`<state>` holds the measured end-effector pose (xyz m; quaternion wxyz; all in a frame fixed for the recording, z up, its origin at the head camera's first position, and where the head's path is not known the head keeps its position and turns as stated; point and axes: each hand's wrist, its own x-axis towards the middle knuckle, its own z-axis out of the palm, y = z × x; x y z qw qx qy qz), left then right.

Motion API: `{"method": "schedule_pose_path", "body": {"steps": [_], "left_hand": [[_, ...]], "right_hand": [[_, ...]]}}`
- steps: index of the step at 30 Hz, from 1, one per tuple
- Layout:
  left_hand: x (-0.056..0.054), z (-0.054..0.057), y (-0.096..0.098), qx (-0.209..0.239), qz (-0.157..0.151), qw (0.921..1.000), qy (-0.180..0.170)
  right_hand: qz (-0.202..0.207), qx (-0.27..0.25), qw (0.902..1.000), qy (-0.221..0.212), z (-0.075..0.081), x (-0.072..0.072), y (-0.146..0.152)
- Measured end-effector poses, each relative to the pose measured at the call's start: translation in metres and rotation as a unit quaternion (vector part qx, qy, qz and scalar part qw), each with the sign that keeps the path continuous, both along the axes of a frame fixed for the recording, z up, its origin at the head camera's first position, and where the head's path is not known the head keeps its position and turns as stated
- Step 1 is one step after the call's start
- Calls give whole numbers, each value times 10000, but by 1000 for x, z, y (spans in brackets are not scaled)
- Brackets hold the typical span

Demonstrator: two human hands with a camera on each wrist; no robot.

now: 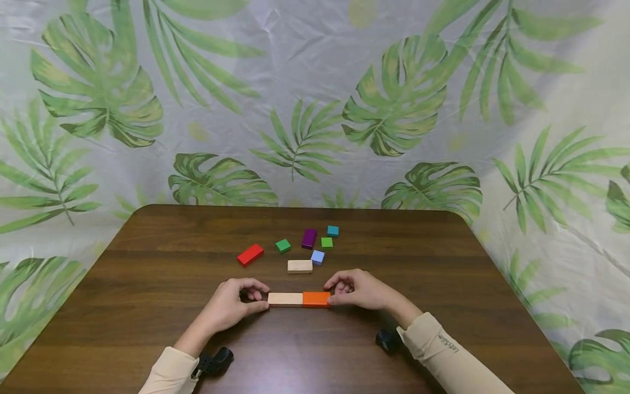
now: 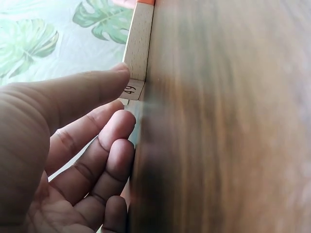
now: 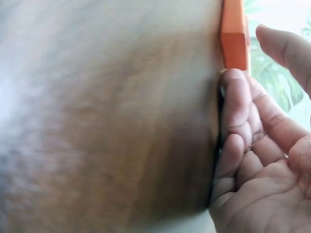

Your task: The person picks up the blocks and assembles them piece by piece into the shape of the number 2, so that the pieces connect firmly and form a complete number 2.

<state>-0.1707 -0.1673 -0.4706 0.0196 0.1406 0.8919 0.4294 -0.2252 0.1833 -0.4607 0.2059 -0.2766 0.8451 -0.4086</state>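
Observation:
A plain wooden block (image 1: 285, 299) and an orange block (image 1: 316, 299) lie end to end in a row on the table. My left hand (image 1: 231, 302) is at the wooden block's left end. In the left wrist view the thumb tip touches that end beside a printed number, the other fingers loosely bent beneath. At the orange block's right end is my right hand (image 1: 361, 290). In the right wrist view a fingertip meets the end of the orange block (image 3: 234, 48), while the thumb (image 3: 279, 46) stands apart from it.
Behind the row lie another wooden block (image 1: 299, 267), a red block (image 1: 250, 255), a purple block (image 1: 309, 238), small green (image 1: 283, 245) and light green (image 1: 327, 242) blocks, a pale blue block (image 1: 317, 257) and a teal block (image 1: 333, 231). A leaf-patterned cloth (image 1: 305, 71) hangs beyond the table.

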Motion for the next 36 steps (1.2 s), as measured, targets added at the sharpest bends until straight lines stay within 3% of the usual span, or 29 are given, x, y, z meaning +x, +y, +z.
{"method": "schedule_pose_path", "body": {"steps": [11, 28, 36], "left_hand": [[-1, -2, 1, 38, 38, 10000, -33], [1, -5, 1, 150, -11, 9999, 3], [1, -3, 0, 193, -30, 9998, 54]], "right_hand": [[-11, -81, 9995, -311, 9, -9, 2], [-230, 404, 9975, 527, 20, -38, -20], [-364, 397, 9969, 582, 19, -50, -31]]}}
